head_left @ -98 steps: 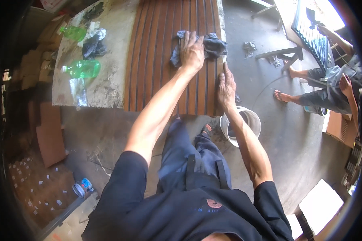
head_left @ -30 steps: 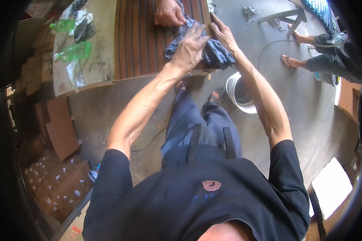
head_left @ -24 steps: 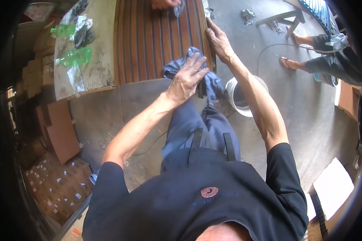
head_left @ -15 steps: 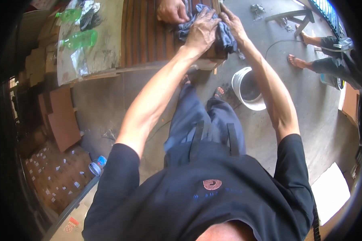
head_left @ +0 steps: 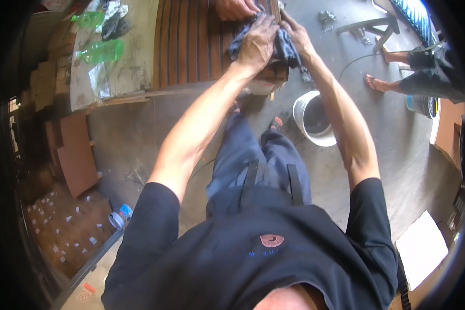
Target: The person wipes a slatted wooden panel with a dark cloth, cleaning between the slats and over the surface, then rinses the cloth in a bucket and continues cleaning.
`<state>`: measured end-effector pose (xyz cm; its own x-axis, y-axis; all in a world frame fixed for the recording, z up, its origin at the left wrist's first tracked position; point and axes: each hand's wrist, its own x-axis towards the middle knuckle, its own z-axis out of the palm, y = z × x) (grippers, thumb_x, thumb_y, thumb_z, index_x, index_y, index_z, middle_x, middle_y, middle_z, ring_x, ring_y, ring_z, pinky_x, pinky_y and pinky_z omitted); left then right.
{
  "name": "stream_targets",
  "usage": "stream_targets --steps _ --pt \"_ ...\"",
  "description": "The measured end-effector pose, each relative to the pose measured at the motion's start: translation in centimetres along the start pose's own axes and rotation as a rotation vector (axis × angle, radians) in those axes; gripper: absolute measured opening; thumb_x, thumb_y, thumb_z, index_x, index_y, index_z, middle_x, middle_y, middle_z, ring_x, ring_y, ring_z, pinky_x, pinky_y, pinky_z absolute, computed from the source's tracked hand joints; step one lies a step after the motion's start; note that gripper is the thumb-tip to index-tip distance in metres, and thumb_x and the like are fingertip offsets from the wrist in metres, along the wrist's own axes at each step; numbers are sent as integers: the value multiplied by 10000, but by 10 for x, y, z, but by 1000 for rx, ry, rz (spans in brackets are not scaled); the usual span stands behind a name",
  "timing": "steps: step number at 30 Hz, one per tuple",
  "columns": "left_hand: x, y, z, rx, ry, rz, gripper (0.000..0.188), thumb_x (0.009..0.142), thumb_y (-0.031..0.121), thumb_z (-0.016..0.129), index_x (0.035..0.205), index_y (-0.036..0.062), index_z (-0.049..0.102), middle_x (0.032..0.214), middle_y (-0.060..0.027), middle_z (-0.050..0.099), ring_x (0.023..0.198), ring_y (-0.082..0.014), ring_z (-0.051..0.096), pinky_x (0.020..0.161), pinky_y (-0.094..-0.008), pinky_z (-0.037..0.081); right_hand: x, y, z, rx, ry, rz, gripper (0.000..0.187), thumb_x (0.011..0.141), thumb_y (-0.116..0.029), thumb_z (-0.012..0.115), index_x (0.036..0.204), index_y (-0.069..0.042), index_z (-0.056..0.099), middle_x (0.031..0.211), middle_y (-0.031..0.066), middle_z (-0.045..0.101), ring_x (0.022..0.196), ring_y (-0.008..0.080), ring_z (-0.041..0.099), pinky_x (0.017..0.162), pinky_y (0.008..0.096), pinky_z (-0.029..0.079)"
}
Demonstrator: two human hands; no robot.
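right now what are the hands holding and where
Both hold a dark rag on the near right corner of the brown slatted panel: left hand presses on its top, right hand grips its right edge.

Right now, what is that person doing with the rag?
A person is standing over a brown slatted wooden panel and pressing a dark blue rag onto its near corner. The left hand lies flat on the rag, and the right hand grips it at the panel's edge. Another person's hand rests on the panel from the far side. A white bucket sits on the floor beside the person's feet.
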<state>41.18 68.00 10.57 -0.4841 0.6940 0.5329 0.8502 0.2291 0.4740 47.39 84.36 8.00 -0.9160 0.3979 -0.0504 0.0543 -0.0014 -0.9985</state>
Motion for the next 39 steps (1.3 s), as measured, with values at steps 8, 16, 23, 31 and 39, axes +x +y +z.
stream_targets --steps 8,16,23,31,39 --pt "-75 61 -34 -130 -157 -17 381 919 -70 646 1290 -19 710 1464 -257 625 1477 -442 493 1254 -490 399 -2 1 -11 23 -38 61 585 1105 -273 570 1638 -74 435 1572 149 578 1368 200 566 1172 324 417" --pt "4 11 8 -89 -56 0 313 935 -60 622 1233 -47 716 1461 -278 617 1466 -453 500 1248 -495 407 6 8 -9 312 -146 79 520 1120 -173 577 1621 -81 473 1496 59 632 1161 93 616 1042 251 504" --pt "-133 101 -47 -190 -289 -92 393 920 -101 631 1298 -12 695 1476 -244 623 1486 -421 491 1252 -509 405 -2 4 -28 170 -104 181 522 1105 -273 616 1615 -304 511 1306 -31 702 849 73 610 769 291 576" --pt "-206 113 -162 -63 38 -656 379 1005 -100 502 1309 -25 715 1470 -199 657 1413 -327 595 1192 -391 447 -82 12 -48 -269 360 -21 532 1040 -263 693 1515 -46 586 1228 168 749 1092 227 715 983 356 549" --pt "-176 144 -142 -592 411 -1008 395 1014 102 683 1387 -20 641 1167 -76 724 1012 -125 663 935 -272 532 -259 -76 76 125 -302 237 708 882 -276 848 1477 5 586 1358 173 695 1310 229 619 1140 406 479"
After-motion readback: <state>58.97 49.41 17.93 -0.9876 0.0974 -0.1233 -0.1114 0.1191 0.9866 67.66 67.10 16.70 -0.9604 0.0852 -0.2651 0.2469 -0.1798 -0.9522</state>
